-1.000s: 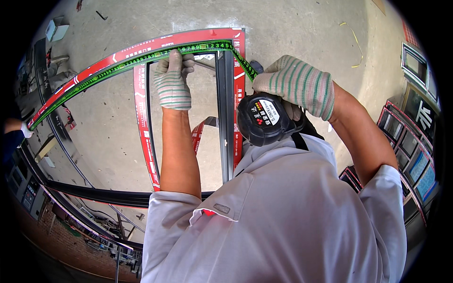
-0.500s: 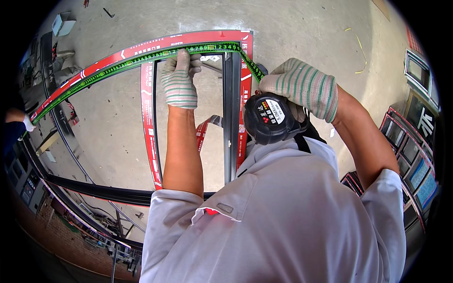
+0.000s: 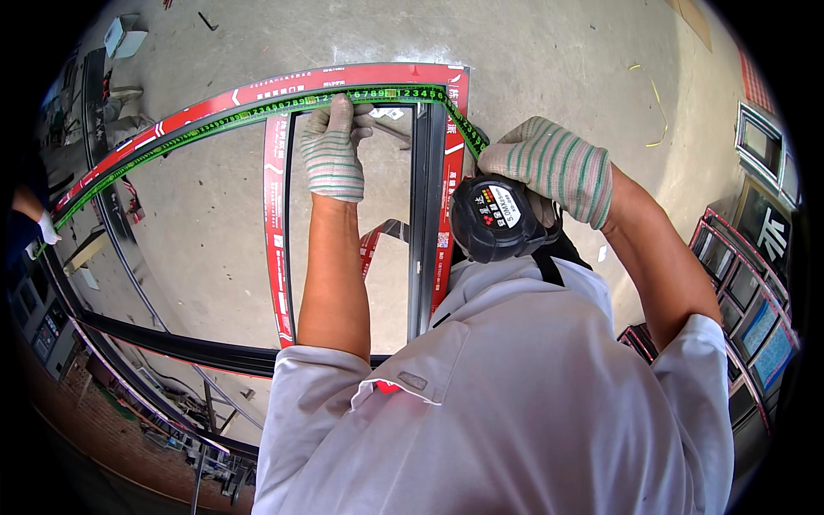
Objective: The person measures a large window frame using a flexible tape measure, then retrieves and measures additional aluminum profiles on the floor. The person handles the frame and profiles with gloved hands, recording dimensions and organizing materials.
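My right hand [image 3: 551, 167], in a striped knit glove, is closed around a black tape measure case [image 3: 491, 220] at the frame's near right corner. From the case a bright green tape blade [image 3: 193, 135] bends over the corner and runs left along the far bar. My left hand [image 3: 333, 159], in a matching glove, grips the blade against that bar, thumb on top and fingers curled below. The large dark metal frame [image 3: 424, 215] carries red printed protective film. At the far left, another person's gloved hand [image 3: 47, 229] is by the blade's other end.
An inner upright bar [image 3: 276, 223] with red film divides the frame. Film-edged window frames [image 3: 742, 300] lean at the right, below a small glazed frame [image 3: 761, 137]. A white box [image 3: 125, 36] and a yellow strap [image 3: 657, 103] lie on the concrete floor [image 3: 532, 51].
The view has shifted slightly, so the frame and tape sit a little lower and further right. Both my hands keep their holds, and the blade still lies along the far bar.
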`<state>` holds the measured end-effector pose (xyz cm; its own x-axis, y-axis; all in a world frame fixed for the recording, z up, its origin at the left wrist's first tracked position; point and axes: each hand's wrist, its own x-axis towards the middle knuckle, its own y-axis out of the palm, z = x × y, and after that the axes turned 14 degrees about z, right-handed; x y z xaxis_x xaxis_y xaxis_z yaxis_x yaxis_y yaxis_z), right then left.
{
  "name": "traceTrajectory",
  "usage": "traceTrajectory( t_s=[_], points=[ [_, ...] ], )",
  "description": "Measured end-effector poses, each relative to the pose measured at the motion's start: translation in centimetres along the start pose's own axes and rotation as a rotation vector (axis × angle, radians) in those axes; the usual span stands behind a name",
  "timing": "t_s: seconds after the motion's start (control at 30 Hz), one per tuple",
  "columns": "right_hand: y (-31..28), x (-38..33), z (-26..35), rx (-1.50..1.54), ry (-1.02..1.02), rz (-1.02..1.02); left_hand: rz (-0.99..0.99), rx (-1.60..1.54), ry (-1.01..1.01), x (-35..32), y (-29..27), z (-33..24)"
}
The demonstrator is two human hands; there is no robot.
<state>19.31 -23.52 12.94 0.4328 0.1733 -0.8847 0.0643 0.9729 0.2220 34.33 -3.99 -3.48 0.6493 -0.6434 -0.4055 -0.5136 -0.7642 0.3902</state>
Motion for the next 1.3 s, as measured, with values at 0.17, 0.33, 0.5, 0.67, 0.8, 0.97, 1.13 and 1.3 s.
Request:
traceTrajectory(
  t_s=[0.17, 0.33, 0.5, 0.67, 0.8, 0.97, 1.13, 1.3],
  points=[
    [0.0, 0.0, -0.1, -0.010, 0.003, 0.004, 0.009, -0.011, -0.006, 0.1, -0.3, 0.2],
    [0.0, 0.1, -0.4, -0.021, -0.028, -0.030, 0.017, -0.010, -0.025, 0.3, -0.3, 0.0],
    [-0.1, 0.0, -0.2, -0.058, 0.033, 0.027, -0.019, -0.028, -0.013, -0.1, 0.2, -0.6],
    [0.1, -0.8, -1.2, -0.041, 0.028, 0.034, -0.012, -0.053, 0.019, -0.7, -0.2, -0.9],
    [0.2, -1.5, -2.0, -0.024, 0.037, 0.014, 0.017, -0.061, 0.024, -1.4, 0.3, -1.5],
    [0.6, -2.3, -2.2, -0.078, 0.069, 0.000, 0.031, -0.071, 0.033, -2.0, 0.8, -1.8],
    [1.4, -2.3, -3.8, -0.094, 0.016, -0.070, 0.049, -0.084, -0.079, -2.8, 1.0, -1.7],
    [1.3, -3.2, -7.5, -0.093, -0.040, -0.107, 0.041, 0.058, -0.097, -4.5, 3.7, -3.8]
  ],
)
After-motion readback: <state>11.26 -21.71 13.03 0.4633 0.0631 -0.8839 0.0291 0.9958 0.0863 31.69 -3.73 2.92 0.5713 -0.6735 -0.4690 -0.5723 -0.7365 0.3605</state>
